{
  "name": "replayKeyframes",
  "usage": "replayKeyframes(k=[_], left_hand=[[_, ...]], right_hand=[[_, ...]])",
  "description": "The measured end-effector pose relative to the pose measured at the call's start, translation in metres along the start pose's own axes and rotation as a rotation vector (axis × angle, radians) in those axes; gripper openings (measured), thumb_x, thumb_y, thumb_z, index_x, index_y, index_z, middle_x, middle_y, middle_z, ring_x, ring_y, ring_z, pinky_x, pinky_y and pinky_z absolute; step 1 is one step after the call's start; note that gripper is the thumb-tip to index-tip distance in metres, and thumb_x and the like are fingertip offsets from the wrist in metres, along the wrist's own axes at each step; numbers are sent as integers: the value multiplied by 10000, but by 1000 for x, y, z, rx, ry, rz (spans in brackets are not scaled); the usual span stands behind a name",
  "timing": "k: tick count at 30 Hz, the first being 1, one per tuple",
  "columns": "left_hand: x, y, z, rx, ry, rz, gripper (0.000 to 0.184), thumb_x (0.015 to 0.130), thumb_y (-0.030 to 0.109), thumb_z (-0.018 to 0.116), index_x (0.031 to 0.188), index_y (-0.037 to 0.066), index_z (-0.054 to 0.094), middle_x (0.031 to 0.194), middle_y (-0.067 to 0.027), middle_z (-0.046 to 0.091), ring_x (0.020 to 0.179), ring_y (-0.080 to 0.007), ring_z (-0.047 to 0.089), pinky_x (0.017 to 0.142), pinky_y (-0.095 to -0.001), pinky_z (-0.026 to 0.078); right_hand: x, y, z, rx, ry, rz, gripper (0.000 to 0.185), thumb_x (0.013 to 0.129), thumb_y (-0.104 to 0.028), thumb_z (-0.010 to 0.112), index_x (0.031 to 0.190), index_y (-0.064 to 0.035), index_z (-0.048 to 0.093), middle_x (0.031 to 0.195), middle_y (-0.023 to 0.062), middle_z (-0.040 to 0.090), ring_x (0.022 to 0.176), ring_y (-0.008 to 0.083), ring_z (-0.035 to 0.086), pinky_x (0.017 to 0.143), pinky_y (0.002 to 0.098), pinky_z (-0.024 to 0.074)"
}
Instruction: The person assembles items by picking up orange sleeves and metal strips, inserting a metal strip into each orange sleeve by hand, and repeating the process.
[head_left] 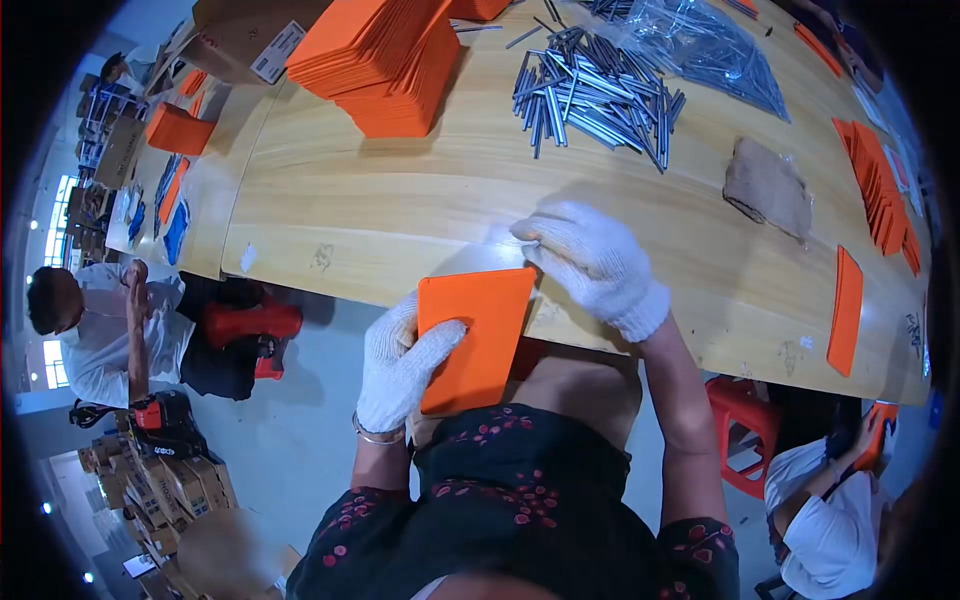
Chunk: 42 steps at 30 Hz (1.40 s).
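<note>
My left hand (400, 360), in a white knitted glove, grips a flat orange rectangular piece (475, 335) by its left side, thumb across the front. The piece is tilted upright at the table's near edge, in front of my lap. My right hand (595, 262), gloved too, is just above the table to the right of the piece's top edge and apart from it. Its fingers are drawn together and point left; whether anything small is between them is hidden. Beyond my hands lies a loose pile of thin metal rods (590, 95).
A tall stack of orange pieces (390, 65) stands at the back left, near a cardboard box (240, 40). A clear plastic bag (700, 50) lies behind the rods. Right of them are a folded brown cloth (768, 190) and more orange pieces (875, 190). People sit at both sides.
</note>
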<state>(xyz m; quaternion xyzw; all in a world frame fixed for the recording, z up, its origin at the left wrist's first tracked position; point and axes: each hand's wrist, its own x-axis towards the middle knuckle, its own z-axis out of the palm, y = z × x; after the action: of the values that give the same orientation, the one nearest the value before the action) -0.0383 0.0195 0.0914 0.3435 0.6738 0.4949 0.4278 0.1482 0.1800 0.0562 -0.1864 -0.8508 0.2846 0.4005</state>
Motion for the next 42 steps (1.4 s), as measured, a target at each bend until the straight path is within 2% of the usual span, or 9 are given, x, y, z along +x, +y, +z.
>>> replayKeyframes(k=[6, 10, 16, 21, 26, 31, 36, 40, 42], left_hand=[[-2, 4, 3, -111, -1, -42, 244, 783, -11, 668, 1021, -62, 653, 905, -103, 685, 752, -148, 585, 712, -240, 485], [-6, 9, 10, -207, -92, -42, 302, 787, -20, 661, 1084, -60, 628, 981, -112, 677, 806, -154, 589, 750, -244, 487], [-7, -5, 18, -220, -172, -14, 339, 802, -10, 659, 1136, -54, 614, 1024, -112, 667, 856, -152, 588, 786, -245, 485], [-3, -8, 15, -114, -250, 32, 343, 820, 8, 657, 1155, -49, 614, 1025, -100, 663, 887, -142, 581, 813, -242, 478], [-4, -13, 13, -119, -282, -4, 348, 836, 23, 652, 1174, -51, 612, 1011, -79, 655, 865, -127, 564, 790, -230, 466], [-3, -16, 10, -51, -339, -97, 246, 916, 176, 636, 1056, -26, 629, 899, -58, 616, 769, -144, 523, 700, -271, 423], [-6, 0, 11, 47, -457, -167, 236, 941, 213, 573, 1053, 11, 619, 822, -41, 588, 704, -141, 488, 645, -283, 397], [-10, -21, 14, 165, -468, -26, 252, 948, 246, 532, 1085, 49, 610, 777, -38, 601, 667, -159, 505, 631, -293, 410], [-14, -21, 15, 179, -464, -48, 257, 947, 251, 533, 1094, 53, 608, 770, -42, 604, 662, -164, 511, 628, -298, 412]], right_hand=[[2, -13, -12, 185, -18, 129, 153, 812, -17, 647, 955, 27, 676, 908, 112, 644, 745, 231, 573, 686, 311, 464], [7, -27, -38, 264, -194, 246, 116, 806, -30, 651, 900, 39, 658, 819, 109, 624, 672, 229, 529, 633, 313, 438], [12, -29, -35, 260, -254, 114, 116, 814, -72, 659, 861, 34, 649, 765, 101, 597, 643, 248, 506, 607, 324, 427], [11, -28, -34, 126, -447, 115, 180, 885, -204, 613, 873, -30, 657, 816, 79, 611, 698, 283, 555, 642, 341, 450], [5, -30, -33, 176, -483, 161, 110, 849, -99, 633, 830, 10, 627, 761, 97, 573, 645, 275, 491, 616, 344, 424], [6, -32, -35, 167, -529, 173, 94, 845, -83, 637, 811, 0, 610, 764, 89, 569, 647, 270, 487, 615, 335, 416], [-6, -29, -26, 207, -582, 173, 167, 880, -205, 633, 867, -39, 640, 795, 84, 612, 667, 307, 536, 622, 356, 442], [-14, -35, -17, 308, -508, 185, 54, 815, -29, 636, 808, 11, 600, 760, 87, 560, 639, 267, 475, 605, 328, 413], [-18, -32, -11, 319, -509, 180, 56, 813, -29, 636, 810, 14, 600, 762, 88, 562, 639, 268, 475, 607, 329, 415]])
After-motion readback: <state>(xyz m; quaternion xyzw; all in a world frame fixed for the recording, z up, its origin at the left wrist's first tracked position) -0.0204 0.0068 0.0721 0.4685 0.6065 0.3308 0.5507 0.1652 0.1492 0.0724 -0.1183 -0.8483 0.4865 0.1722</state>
